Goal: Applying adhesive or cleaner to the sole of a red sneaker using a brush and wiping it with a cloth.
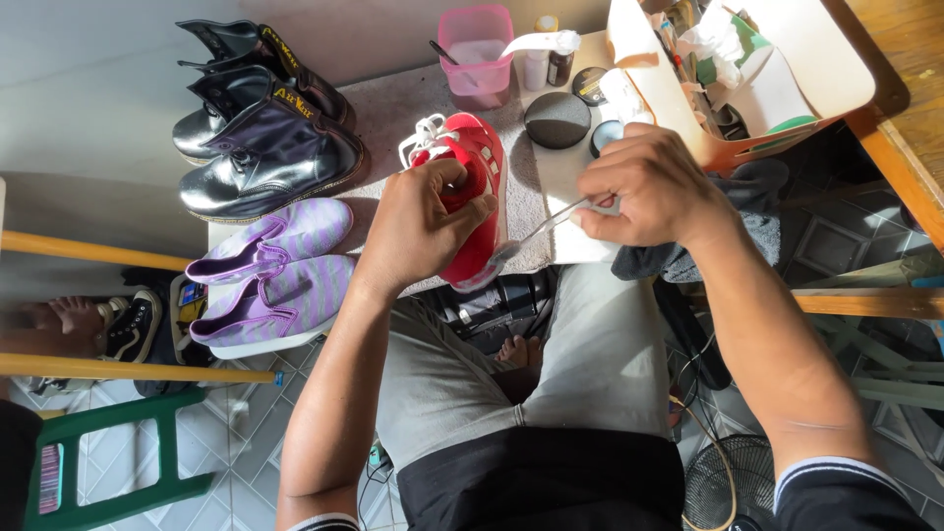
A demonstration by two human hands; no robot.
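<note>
Towel-covered bench (536,192) | black boots (261,128), purple slip-ons (275,275) far left | left hand (418,226) clamped around red sneaker (477,197) at its middle | right hand (649,187) pinching thin brush handle (546,228), bristles probably touching sneaker's sole edge

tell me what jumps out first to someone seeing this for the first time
The bright red sneaker at the centre of the small table draws the eye, steadied by the left hand while the right hand holds a thin brush to its side. To the left sit shiny black boots and, nearer, purple striped slip-ons. Behind the sneaker stands a pink tub.
</note>
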